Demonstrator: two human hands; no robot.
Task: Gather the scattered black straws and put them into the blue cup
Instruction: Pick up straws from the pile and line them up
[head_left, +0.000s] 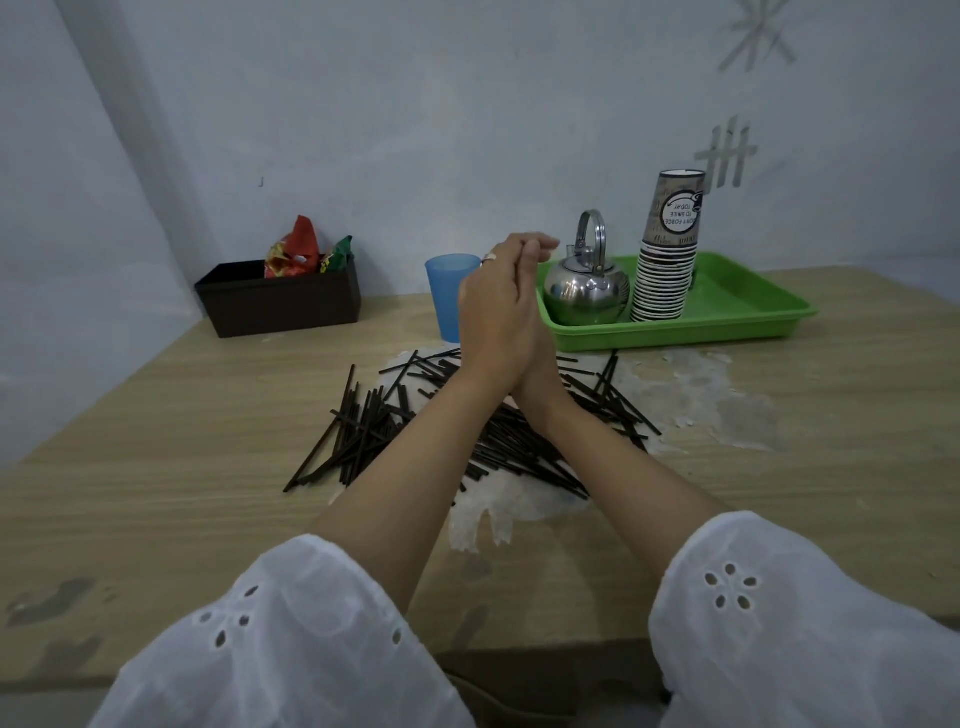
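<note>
basically nothing done yet: the black straws (358, 431) are all left scattered on the table (156, 467), none seen in the blue cup (444, 291) just behind. the left hand (493, 312) and right hand (540, 358) are pressed flat together over the pile, palm to palm, nothing visibly held.

Glossy metal kettle (584, 291), translucent plastic cup (448, 291), matt wood-grain table (156, 467) — patchy, white eyelet-cloth sleeves (291, 639)

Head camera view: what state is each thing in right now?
Thin black plastic straws: scattered flat on table.
Blue plastic cup: upright, no straws showing.
Left hand and right hand: palms pressed together, fingers straight.
Steel kettle: upright, lid on, in green tray.
Paper cup stack: upside down, in tray.
</note>
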